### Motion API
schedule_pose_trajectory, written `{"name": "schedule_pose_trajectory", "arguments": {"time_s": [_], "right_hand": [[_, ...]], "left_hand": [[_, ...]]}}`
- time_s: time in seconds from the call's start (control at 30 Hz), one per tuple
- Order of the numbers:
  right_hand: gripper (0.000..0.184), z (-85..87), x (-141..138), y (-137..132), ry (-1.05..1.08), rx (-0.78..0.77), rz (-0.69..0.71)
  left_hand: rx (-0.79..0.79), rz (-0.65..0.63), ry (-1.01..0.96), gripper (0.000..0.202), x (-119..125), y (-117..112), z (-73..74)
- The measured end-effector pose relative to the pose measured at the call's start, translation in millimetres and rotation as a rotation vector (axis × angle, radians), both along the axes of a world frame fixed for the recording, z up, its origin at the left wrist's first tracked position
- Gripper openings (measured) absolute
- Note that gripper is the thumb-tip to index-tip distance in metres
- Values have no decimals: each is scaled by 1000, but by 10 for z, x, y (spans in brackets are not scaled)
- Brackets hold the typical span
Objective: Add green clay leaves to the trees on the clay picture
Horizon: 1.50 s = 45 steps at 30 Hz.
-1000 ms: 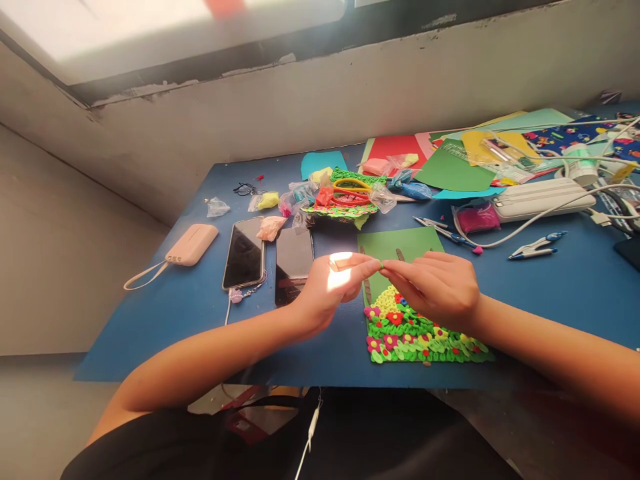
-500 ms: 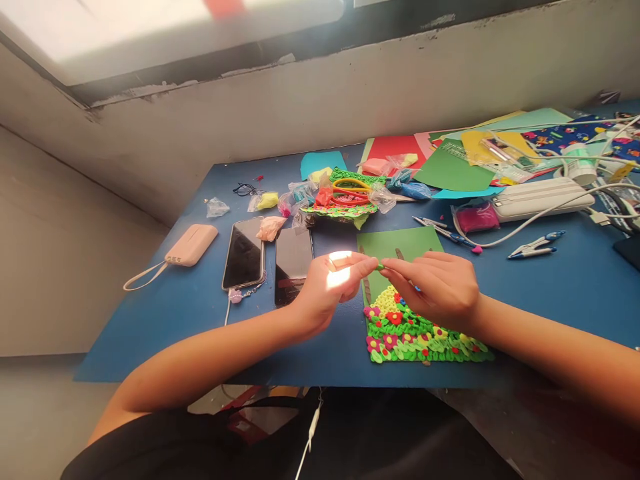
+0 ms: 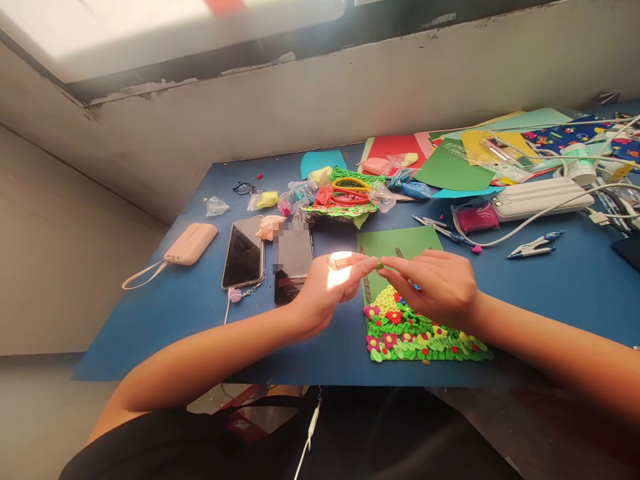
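At frame centre, the left hand (image 3: 330, 283) and right hand (image 3: 435, 283) pinch a small green clay piece (image 3: 381, 265) between closed fingertips, above the green card (image 3: 395, 245) on the blue tabletop (image 3: 200, 320).

Your left grip (image 3: 325, 287) and right grip (image 3: 440, 287) are bare, and both forearms are uncovered as far back as they show, the left one past the elbow. Low in the view you wear a plain black garment (image 3: 165, 453). A thin white cable (image 3: 309, 433) with a small inline block hangs down over the dark clothing
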State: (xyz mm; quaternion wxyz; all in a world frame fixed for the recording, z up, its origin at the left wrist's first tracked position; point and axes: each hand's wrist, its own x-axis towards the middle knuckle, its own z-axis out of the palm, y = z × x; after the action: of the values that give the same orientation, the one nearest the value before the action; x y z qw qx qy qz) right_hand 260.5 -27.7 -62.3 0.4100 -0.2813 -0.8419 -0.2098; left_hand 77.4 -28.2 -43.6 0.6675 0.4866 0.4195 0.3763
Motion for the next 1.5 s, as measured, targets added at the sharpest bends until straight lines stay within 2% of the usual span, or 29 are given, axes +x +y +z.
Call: {"name": "schedule_pose_trajectory", "arguments": {"time_s": [0.13, 0.2, 0.23, 0.27, 0.33, 0.43, 0.57, 0.93, 1.5], "right_hand": [[7, -2, 19, 22, 13, -31, -14], [13, -25, 42, 60, 18, -72, -66], [16, -45, 55, 86, 12, -110, -99], [20, -68, 65, 117, 0, -172, -133], [26, -120, 73, 185, -33, -339, -194], [26, -182, 44, 284, -75, -531, -247], [22, -215, -40, 375, -112, -600, -268], [21, -210, -115, 409, -150, -716, -315], [18, -128, -44, 408, -184, -772, -325]], "left_hand": [[51, -5, 112, 34, -40, 106, 42], [215, -59, 368, 40, -97, 210, 92], [340, -122, 570, 43, -131, 265, 119], [482, -193, 788, 44, -165, 316, 142], [628, -250, 1012, 34, -224, 392, 168], [715, -239, 1194, 31, -265, 425, 146], [776, -264, 1394, 36, -248, 397, 65], [852, -386, 1582, 48, -187, 360, 6], [799, -426, 1597, 48, -135, 321, -6]]}}
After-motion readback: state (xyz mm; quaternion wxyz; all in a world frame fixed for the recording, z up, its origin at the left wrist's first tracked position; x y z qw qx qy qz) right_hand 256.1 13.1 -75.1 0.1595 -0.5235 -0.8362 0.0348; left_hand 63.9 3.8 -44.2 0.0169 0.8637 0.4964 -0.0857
